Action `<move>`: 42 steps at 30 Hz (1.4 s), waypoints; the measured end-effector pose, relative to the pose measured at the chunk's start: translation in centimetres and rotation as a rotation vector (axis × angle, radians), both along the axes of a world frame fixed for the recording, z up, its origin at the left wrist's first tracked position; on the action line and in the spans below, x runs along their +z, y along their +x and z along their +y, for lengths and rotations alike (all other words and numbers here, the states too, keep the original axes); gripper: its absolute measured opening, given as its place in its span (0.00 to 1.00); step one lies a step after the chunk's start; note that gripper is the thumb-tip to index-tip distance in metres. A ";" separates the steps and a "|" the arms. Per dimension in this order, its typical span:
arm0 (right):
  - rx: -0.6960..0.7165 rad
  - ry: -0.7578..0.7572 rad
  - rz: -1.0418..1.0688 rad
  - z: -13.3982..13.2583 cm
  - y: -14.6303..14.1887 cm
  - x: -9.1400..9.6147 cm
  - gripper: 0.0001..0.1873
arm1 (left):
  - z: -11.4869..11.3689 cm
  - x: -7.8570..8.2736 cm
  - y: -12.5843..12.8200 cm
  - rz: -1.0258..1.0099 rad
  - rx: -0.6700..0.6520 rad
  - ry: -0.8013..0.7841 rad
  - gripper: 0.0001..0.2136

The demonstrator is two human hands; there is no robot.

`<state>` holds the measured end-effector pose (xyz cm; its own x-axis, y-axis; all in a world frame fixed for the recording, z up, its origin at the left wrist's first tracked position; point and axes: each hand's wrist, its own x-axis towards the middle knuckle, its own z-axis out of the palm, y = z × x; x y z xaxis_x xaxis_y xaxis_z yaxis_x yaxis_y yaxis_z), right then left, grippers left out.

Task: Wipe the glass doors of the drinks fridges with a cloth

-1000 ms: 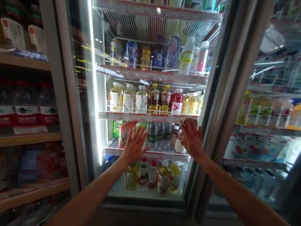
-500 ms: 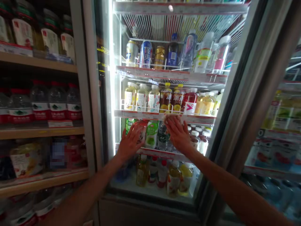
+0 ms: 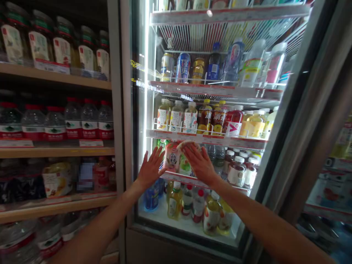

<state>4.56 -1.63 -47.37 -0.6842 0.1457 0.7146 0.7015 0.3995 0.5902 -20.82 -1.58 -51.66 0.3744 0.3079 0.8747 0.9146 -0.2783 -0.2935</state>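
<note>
My right hand [image 3: 201, 165] holds a pale cloth [image 3: 183, 144] flat against the glass door of a lit drinks fridge [image 3: 154, 229]. The cloth shows beyond my fingertips; the rest lies hidden under the hand. To its left, my left hand [image 3: 150, 170] is open with fingers spread, palm toward the glass, holding nothing. Whether it touches the pane I cannot tell for sure. Behind the glass near my hands are a pink-labelled bottle [image 3: 172, 157] and a green-labelled bottle [image 3: 184, 165], partly covered by my right hand.
Wire shelves [image 3: 209, 138] inside the fridge carry bottles and cans. On the left stands an open rack [image 3: 96, 151] with red-capped water bottles [image 3: 89, 117] and other drinks. A metal door frame [image 3: 299, 146] runs along the right, with another fridge section beyond it.
My right hand has slid the cloth leftward across the glass, closer to my left hand. The left hand stays open in nearly the same place. The view has shifted a little left.
</note>
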 end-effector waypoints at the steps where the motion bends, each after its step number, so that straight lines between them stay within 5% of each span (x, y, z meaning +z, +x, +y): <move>1: 0.019 -0.019 -0.057 0.0 -0.4 -1.7 0.28 | 0.0 -0.2 -0.3 0.004 0.009 -0.007 0.31; 5: 0.140 -0.051 -0.252 0.0 -1.7 -6.2 0.25 | -0.1 -0.7 -2.4 -0.001 0.052 -0.030 0.30; 11: 0.084 -0.019 -0.055 0.8 -5.5 -0.2 0.26 | -0.4 -0.4 -5.9 -0.037 0.167 -0.074 0.30; 13: 0.084 -0.022 -0.032 1.1 -7.1 -0.1 0.26 | -0.7 -0.5 -6.6 -0.036 0.201 -0.095 0.29; 18: 0.201 -0.017 -0.199 1.6 -9.8 -6.2 0.23 | -2.0 -1.1 -8.6 -0.030 0.251 -0.148 0.28; 20: 0.234 -0.036 -0.260 2.0 -11.0 -6.9 0.23 | -2.5 -1.1 -9.6 -0.042 0.259 -0.142 0.29; 27: 0.185 -0.131 -0.062 3.4 -16.7 0.7 0.27 | -3.5 -0.3 -12.8 -0.119 0.280 -0.059 0.30; 29: 0.214 -0.143 -0.090 3.5 -17.6 -0.4 0.27 | -3.8 -0.4 -13.3 -0.126 0.281 -0.038 0.30; 33: 0.289 -0.126 -0.283 3.6 -18.1 -6.4 0.26 | -4.5 -0.8 -14.4 -0.111 0.289 -0.009 0.30; 35: 0.312 -0.092 -0.358 3.9 -18.2 -7.4 0.24 | -4.8 -0.6 -15.0 -0.108 0.300 -0.001 0.30; 37: 0.315 -0.064 -0.345 4.3 -18.6 -5.2 0.24 | -5.0 0.0 -15.5 -0.111 0.308 0.012 0.30; 42: 0.260 -0.041 -0.083 5.0 -19.7 7.0 0.25 | -5.1 2.8 -15.3 -0.117 0.312 0.054 0.30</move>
